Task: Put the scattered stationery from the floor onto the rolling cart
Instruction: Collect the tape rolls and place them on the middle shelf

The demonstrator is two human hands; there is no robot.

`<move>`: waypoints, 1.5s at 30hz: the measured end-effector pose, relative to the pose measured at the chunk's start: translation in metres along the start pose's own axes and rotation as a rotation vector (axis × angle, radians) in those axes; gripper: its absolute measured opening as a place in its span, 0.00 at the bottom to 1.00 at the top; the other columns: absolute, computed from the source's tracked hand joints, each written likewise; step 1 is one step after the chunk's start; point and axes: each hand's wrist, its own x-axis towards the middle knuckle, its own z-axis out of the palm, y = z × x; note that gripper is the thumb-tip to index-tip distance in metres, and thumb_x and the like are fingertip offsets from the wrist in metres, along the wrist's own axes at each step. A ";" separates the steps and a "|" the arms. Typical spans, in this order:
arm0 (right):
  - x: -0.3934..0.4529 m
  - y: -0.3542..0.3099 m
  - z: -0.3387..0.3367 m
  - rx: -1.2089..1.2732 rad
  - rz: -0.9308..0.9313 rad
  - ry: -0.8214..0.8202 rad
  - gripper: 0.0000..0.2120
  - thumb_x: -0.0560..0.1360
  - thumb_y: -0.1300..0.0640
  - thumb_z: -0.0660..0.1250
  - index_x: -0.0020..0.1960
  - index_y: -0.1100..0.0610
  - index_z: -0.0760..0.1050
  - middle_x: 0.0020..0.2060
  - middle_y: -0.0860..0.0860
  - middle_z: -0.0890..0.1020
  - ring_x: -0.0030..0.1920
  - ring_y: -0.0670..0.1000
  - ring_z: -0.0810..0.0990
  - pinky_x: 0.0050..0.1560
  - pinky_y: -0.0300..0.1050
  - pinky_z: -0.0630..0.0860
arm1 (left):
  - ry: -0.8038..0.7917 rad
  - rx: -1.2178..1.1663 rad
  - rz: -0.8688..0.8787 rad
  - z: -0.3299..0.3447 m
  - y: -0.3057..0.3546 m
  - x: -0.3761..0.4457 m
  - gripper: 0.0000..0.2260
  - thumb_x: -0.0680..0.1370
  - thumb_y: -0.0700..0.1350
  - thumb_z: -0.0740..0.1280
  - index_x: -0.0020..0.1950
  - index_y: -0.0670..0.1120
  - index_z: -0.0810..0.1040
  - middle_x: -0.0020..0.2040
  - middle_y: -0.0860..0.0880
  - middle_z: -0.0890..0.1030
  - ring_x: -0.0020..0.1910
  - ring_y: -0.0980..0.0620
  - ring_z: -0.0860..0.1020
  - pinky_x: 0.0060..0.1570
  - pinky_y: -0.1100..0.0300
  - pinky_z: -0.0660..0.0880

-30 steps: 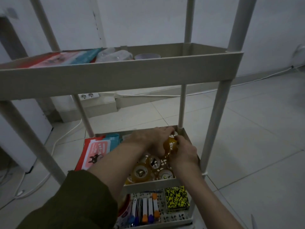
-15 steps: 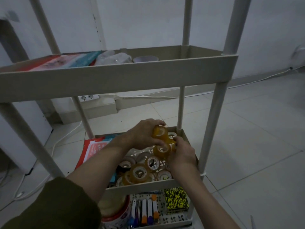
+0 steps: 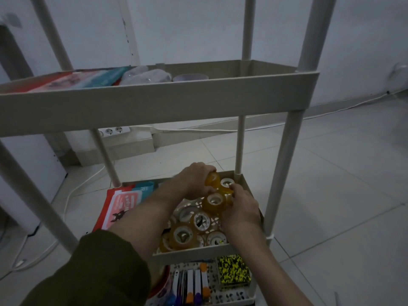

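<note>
The beige rolling cart (image 3: 220,253) stands before me with three trays showing. Both hands reach into the middle tray. My left hand (image 3: 194,181) grips a yellow tape roll (image 3: 212,178) at the far right corner. My right hand (image 3: 241,209) touches the rolls beside another yellow tape roll (image 3: 214,202); I cannot see whether it grips one. Several more tape rolls (image 3: 183,236) lie near the tray's front edge.
A red wipes packet (image 3: 120,205) fills the middle tray's left. The bottom tray holds markers (image 3: 197,283) and a yellow-black box (image 3: 233,270). The top tray (image 3: 154,98) carries packets and a bowl. Cart posts (image 3: 284,164) flank my arms. A cable (image 3: 72,195) runs across the tiled floor.
My left hand has lifted off the rolls and pulled back, so the tape rolls in the far right corner now show. The view has risen slightly.
</note>
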 end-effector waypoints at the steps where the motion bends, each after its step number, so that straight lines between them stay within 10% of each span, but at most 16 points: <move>1: 0.000 0.000 0.000 -0.001 0.001 0.001 0.27 0.73 0.64 0.65 0.69 0.50 0.63 0.64 0.51 0.72 0.63 0.55 0.71 0.62 0.51 0.72 | -0.025 0.034 0.010 -0.002 0.001 0.002 0.25 0.75 0.48 0.67 0.70 0.44 0.66 0.64 0.43 0.72 0.61 0.46 0.72 0.60 0.56 0.69; 9: -0.001 0.000 -0.001 0.024 -0.006 -0.010 0.26 0.73 0.61 0.66 0.69 0.51 0.63 0.63 0.52 0.72 0.62 0.54 0.72 0.61 0.51 0.74 | -0.087 -0.009 0.043 0.004 -0.008 0.002 0.31 0.76 0.50 0.65 0.75 0.45 0.55 0.71 0.44 0.65 0.68 0.46 0.66 0.66 0.54 0.67; 16: 0.001 0.002 0.001 0.016 0.003 -0.004 0.28 0.73 0.62 0.66 0.70 0.50 0.61 0.64 0.52 0.71 0.63 0.54 0.71 0.62 0.52 0.73 | 0.150 -0.130 0.093 0.011 -0.011 -0.008 0.20 0.75 0.47 0.68 0.65 0.45 0.70 0.61 0.45 0.75 0.58 0.49 0.74 0.56 0.61 0.71; 31: 0.000 0.004 0.004 0.043 -0.006 0.033 0.26 0.72 0.62 0.66 0.68 0.50 0.64 0.62 0.52 0.73 0.61 0.56 0.73 0.60 0.55 0.75 | -0.093 -0.135 0.064 -0.003 -0.018 0.000 0.14 0.80 0.44 0.59 0.65 0.45 0.72 0.62 0.45 0.75 0.60 0.48 0.71 0.57 0.59 0.66; 38: 0.002 0.006 0.005 0.045 -0.031 0.067 0.26 0.72 0.63 0.67 0.67 0.51 0.65 0.61 0.51 0.72 0.61 0.55 0.72 0.59 0.52 0.75 | 0.094 -0.141 0.064 0.009 -0.011 -0.002 0.14 0.79 0.42 0.61 0.64 0.43 0.73 0.60 0.42 0.75 0.58 0.47 0.73 0.56 0.61 0.68; 45: -0.004 0.017 0.012 0.182 -0.372 0.218 0.19 0.75 0.58 0.65 0.64 0.48 0.70 0.61 0.48 0.73 0.60 0.48 0.72 0.57 0.43 0.75 | 0.199 -0.550 0.102 0.005 0.010 -0.033 0.14 0.79 0.53 0.56 0.60 0.49 0.73 0.49 0.55 0.76 0.48 0.57 0.75 0.47 0.70 0.72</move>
